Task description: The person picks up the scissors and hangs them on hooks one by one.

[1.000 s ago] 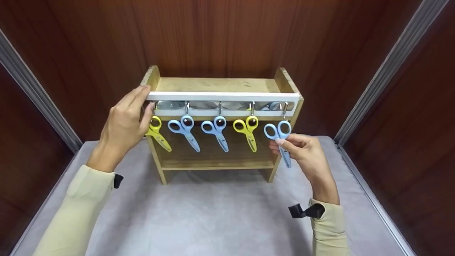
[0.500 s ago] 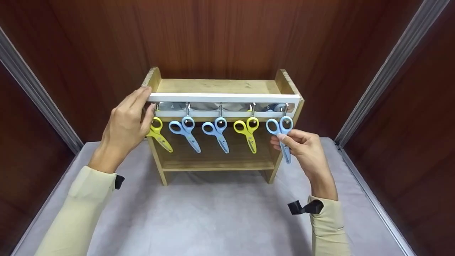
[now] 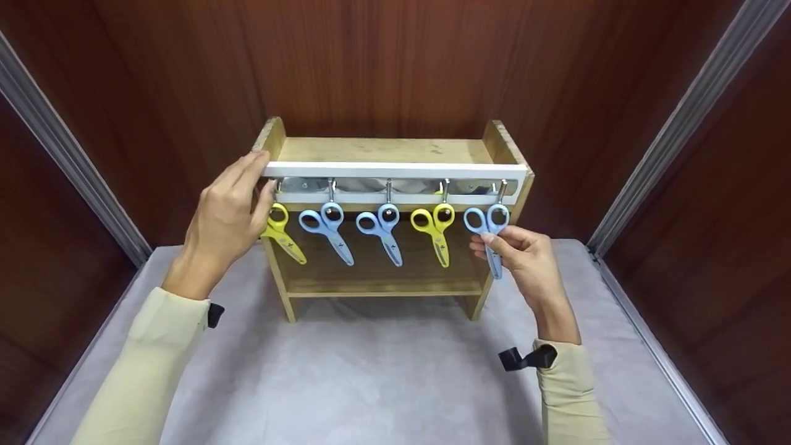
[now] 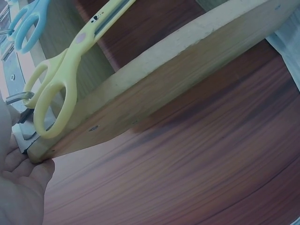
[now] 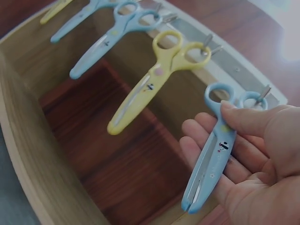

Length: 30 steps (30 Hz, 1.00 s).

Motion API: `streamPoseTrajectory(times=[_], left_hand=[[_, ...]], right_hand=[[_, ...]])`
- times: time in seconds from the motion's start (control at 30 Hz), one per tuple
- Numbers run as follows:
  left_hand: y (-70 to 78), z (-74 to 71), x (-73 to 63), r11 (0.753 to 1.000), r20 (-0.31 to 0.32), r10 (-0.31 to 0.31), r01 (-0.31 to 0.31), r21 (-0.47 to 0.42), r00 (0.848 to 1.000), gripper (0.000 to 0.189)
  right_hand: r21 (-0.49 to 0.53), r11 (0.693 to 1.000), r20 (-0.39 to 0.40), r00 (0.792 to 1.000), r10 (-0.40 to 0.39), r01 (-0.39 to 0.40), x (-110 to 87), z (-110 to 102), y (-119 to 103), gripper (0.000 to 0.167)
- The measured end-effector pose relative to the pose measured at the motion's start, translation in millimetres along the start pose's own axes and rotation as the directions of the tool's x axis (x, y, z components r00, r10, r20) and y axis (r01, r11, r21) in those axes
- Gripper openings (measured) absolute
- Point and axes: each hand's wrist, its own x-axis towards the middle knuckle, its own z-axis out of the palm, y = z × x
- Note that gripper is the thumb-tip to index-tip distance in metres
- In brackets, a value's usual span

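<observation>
My right hand (image 3: 536, 267) pinches a pair of light-blue scissors (image 5: 216, 161) between thumb and fingers just below the handles. Blades point down, and the right finger loop sits around the rightmost metal hook (image 5: 265, 92). At the other end, my left hand (image 3: 224, 216) grips the left end of a white hook rail (image 3: 395, 169), fingers over the top and thumb in front. Close by the left thumb hangs a yellow pair of scissors (image 4: 70, 70). Further along the rail hang two blue pairs, one of them the middle scissors (image 3: 388, 238), and another yellow pair (image 5: 154, 77).
The rail lies across the front of a small wooden shelf (image 3: 383, 288) standing on a grey cloth surface (image 3: 383, 383). Dark wood-look panels (image 3: 383, 68) with metal edge strips rise behind and on both sides.
The right hand has lifted the blue scissors slightly, bringing the right loop up around the hook. My left hand keeps its hold on the rail. The whole view has shifted slightly.
</observation>
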Motion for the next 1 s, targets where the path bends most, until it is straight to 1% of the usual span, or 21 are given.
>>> streamPoseTrajectory(times=[0.13,0.3,0.43,0.53,0.63,0.7,0.83,1.0], left_hand=[[0.0,1.7,1.9,1.000,-0.006,0.004,-0.004,-0.009,1.000,0.040],[0.2,2.1,3.9,1.000,-0.001,0.003,-0.003,-0.008,1.000,0.041],[-0.3,2.8,3.9,1.000,-0.010,0.002,-0.002,-0.004,1.000,0.041],[-0.2,3.8,3.6,1.000,-0.013,0.004,-0.004,-0.001,1.000,0.041],[0.8,4.3,3.7,1.000,-0.001,0.006,-0.006,0.001,1.000,0.041],[1.4,4.1,3.5,1.000,0.004,0.006,-0.006,0.002,1.000,0.041],[1.4,3.3,1.9,1.000,-0.004,0.000,0.000,-0.006,1.000,0.041],[-0.3,2.4,-0.2,0.999,-0.023,-0.013,0.012,-0.031,1.000,0.038]], right_hand=[[-0.009,1.000,-0.012,1.000,-0.024,0.024,1.8,0,2,0.021],[-0.065,0.997,-0.028,0.999,-0.039,0.037,3.5,-2,1,0.022],[-0.151,0.988,-0.049,0.998,-0.041,0.033,2.4,-4,2,0.029],[-0.260,0.965,-0.107,0.993,-0.044,0.015,-1.2,-7,2,0.033],[-0.341,0.940,-0.182,0.981,-0.063,-0.003,-6.0,-10,4,0.033],[-0.367,0.930,-0.220,0.972,-0.083,-0.003,-9.0,-12,5,0.032],[-0.356,0.934,-0.271,0.954,-0.124,0.020,-13.2,-14,8,0.034],[-0.334,0.940,-0.339,0.923,-0.184,0.064,-15.4,-19,10,0.034]])
